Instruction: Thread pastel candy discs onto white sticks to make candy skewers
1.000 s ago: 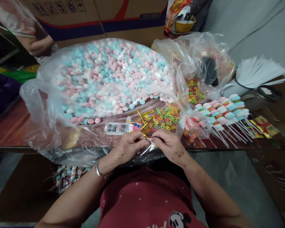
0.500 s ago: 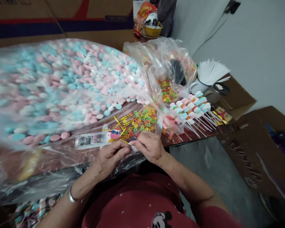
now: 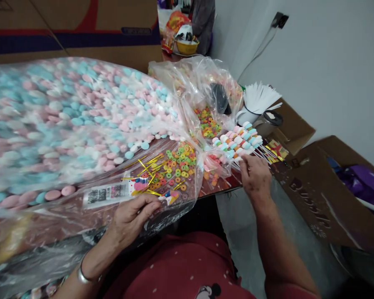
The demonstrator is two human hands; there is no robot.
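Note:
My left hand (image 3: 135, 218) is closed in a pinch on a small printed plastic bag (image 3: 168, 197), white with coloured shapes. Right beside that bag lie yellow twist ties (image 3: 148, 166) and a stack of similar printed bags (image 3: 107, 193). At the right, my right hand (image 3: 257, 176) has its fingers curled together over the white sticks of the marshmallow skewers (image 3: 239, 139); what the fingertips hold, if anything, is hidden. Small ring candies (image 3: 180, 162) in green, orange and yellow lie on clear plastic in front of me.
A big clear bag of pink, blue and white marshmallows (image 3: 77, 116) covers the left side. Behind the skewers stand a mug of white sticks (image 3: 260, 99) and a dark-lidded jar (image 3: 271, 118). Cardboard boxes (image 3: 318, 195) stand beyond the table's right edge.
My right hand has left the small bag and moved right to the skewer sticks. My left hand keeps the bag, whose printed part now shows. The view has shifted right.

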